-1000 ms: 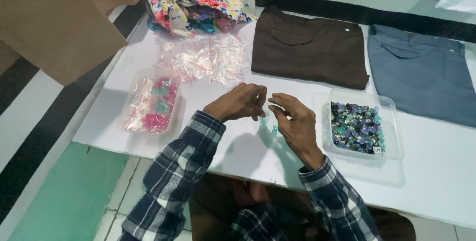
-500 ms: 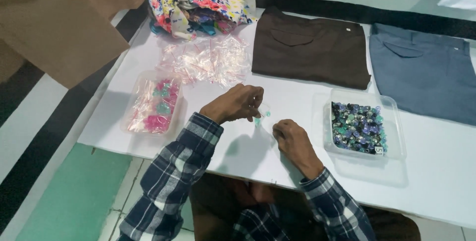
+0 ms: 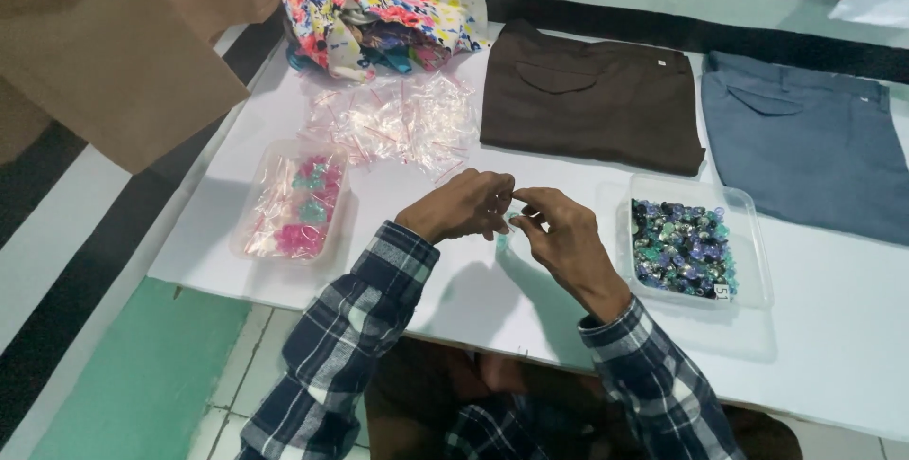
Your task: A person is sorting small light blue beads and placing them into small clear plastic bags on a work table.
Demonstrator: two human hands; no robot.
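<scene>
1. Bench [image 3: 833, 346]: white top, carrying every item below; striped floor and a green tile patch show along its near edge.
2. Brown cardboard sheet [image 3: 114, 53]: upper left, off the bench corner.
3. Grey-blue folded garment [image 3: 805, 148]: far right, lying flat.
4. Dark brown folded garment [image 3: 592, 105]: just beside the grey-blue one, on its left, pocket flap up.
5. Floral cloth bundle [image 3: 379, 6]: bright multicoloured print, crumpled, at the far edge left of the brown garment.
6. Heap of small clear plastic bags [image 3: 398, 124]: loose pile just below the floral bundle.
7. Clear tray of dark beads [image 3: 748, 223]: blue, green and black pieces, near the right hand.
8. Clear tray of pink items [image 3: 251, 204]: pink and teal pieces in small bags, left of the left hand.
9. Left hand [image 3: 459, 206]: plaid sleeve, fingers curled, grip narrow, pinching the small bag.
10. Right hand [image 3: 568, 242]: plaid sleeve, fingertips meeting the left, grip narrow on the same bag.
11. Small bag [image 3: 508, 225]: clear with a teal tint, held between both hands just above the bench centre; contents too small to tell.
</scene>
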